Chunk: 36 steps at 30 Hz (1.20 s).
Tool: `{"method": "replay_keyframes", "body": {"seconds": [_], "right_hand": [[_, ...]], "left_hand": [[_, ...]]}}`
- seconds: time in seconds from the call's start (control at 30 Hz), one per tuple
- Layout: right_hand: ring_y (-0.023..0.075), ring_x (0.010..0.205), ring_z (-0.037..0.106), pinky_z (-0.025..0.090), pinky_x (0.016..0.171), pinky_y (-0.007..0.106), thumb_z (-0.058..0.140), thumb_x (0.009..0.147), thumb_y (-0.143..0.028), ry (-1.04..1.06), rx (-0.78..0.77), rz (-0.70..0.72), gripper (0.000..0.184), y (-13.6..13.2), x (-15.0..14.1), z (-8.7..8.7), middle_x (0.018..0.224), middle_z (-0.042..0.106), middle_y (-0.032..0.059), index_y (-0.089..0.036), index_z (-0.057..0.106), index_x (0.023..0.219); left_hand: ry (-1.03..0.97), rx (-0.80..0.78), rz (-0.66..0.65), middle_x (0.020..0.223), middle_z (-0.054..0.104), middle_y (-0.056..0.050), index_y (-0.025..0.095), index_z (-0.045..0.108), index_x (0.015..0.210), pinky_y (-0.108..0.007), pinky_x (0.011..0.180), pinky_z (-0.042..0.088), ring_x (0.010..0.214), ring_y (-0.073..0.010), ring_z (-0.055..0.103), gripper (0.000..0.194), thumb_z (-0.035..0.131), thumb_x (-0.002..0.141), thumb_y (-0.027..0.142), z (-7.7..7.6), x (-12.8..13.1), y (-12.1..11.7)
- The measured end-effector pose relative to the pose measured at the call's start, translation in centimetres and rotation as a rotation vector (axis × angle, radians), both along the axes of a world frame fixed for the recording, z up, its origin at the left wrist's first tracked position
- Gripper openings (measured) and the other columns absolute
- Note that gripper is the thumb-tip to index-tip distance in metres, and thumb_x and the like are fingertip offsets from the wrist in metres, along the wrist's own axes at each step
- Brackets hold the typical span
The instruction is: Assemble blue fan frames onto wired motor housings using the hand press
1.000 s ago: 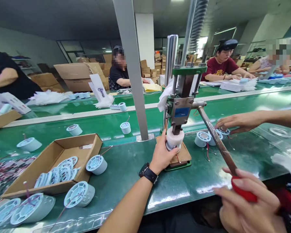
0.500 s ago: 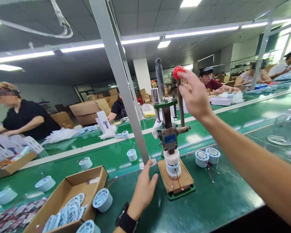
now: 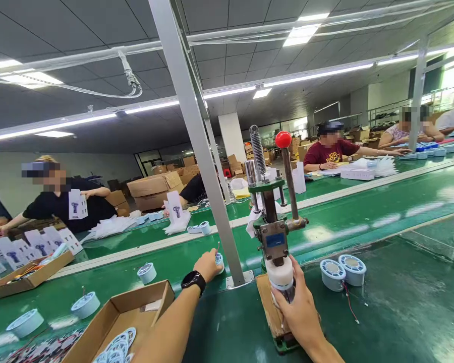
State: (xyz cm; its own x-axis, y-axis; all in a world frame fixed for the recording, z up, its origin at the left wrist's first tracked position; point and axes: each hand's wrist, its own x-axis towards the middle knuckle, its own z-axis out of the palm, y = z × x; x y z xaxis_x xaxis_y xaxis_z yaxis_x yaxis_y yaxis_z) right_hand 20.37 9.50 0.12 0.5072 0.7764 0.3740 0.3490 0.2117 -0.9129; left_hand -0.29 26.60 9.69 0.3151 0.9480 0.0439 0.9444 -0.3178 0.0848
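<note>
My left hand is out over the green belt, its fingers closed around a small light-blue round motor housing beside the grey post. My right hand is at the hand press, with thumb and fingers around the white and light-blue round housing under the press's white pressing block. Most of that housing is hidden by the hand. The red-knobbed lever stands upright with no hand on it. A wooden base plate lies beneath.
Two round housings with wires stand right of the press. A cardboard box with light-blue rings is at front left, partly behind my left arm. More housings sit on the belt. A grey post rises beside the press. Co-workers sit across.
My right hand has left the red lever knob and come down to the housing under the press. My left hand has moved forward from beside the press onto a housing on the belt.
</note>
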Motion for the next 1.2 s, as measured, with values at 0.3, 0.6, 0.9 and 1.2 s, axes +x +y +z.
{"method": "replay_keyframes", "body": {"seconds": [0.3,0.6,0.9,1.2], "right_hand": [[0.0187,0.119,0.052,0.048,0.098,0.031,0.041,0.089,-0.028,-0.392,0.130,-0.242,0.048,0.7,2.2,-0.3,0.131,0.049,0.0110,-0.017,0.039,0.136],[0.0324,0.106,0.057,0.022,0.106,0.065,0.040,0.092,-0.034,-0.883,0.005,-0.085,0.039,0.4,12.6,-2.7,0.114,0.060,0.0137,-0.022,0.067,0.118],[0.0195,0.097,0.063,0.049,0.087,0.031,0.038,0.096,-0.028,-0.935,0.307,-0.065,0.028,-5.6,3.9,0.2,0.107,0.064,0.0079,-0.019,0.061,0.111],[0.0122,0.044,0.059,0.032,0.040,0.021,0.035,0.095,-0.016,-1.111,0.235,0.292,0.031,-6.5,-9.0,-5.7,0.055,0.059,-0.0048,-0.022,0.052,0.069]], "left_hand": [[0.153,-0.287,-0.255,0.133,0.059,-0.006,0.027,0.057,0.129,-0.035,0.104,0.043,0.121,-0.0267,0.056,0.063,0.056,0.068,0.012,2.8,-4.3,-14.6],[-0.211,-0.271,-0.154,0.153,0.037,-0.003,0.033,0.043,0.143,-0.042,0.116,0.032,0.139,-0.0248,0.038,0.061,0.050,0.084,0.019,-3.9,-6.0,-21.6],[-0.390,-0.192,-0.160,0.155,0.032,-0.002,0.037,0.039,0.144,-0.046,0.117,0.029,0.142,-0.0245,0.033,0.065,0.049,0.084,0.013,-7.6,-6.5,-21.7],[-0.378,-0.150,-0.201,0.160,0.021,-0.002,0.037,0.033,0.148,-0.047,0.116,0.030,0.145,-0.0255,0.025,0.068,0.043,0.086,0.009,-9.3,-7.5,-21.9]]}}
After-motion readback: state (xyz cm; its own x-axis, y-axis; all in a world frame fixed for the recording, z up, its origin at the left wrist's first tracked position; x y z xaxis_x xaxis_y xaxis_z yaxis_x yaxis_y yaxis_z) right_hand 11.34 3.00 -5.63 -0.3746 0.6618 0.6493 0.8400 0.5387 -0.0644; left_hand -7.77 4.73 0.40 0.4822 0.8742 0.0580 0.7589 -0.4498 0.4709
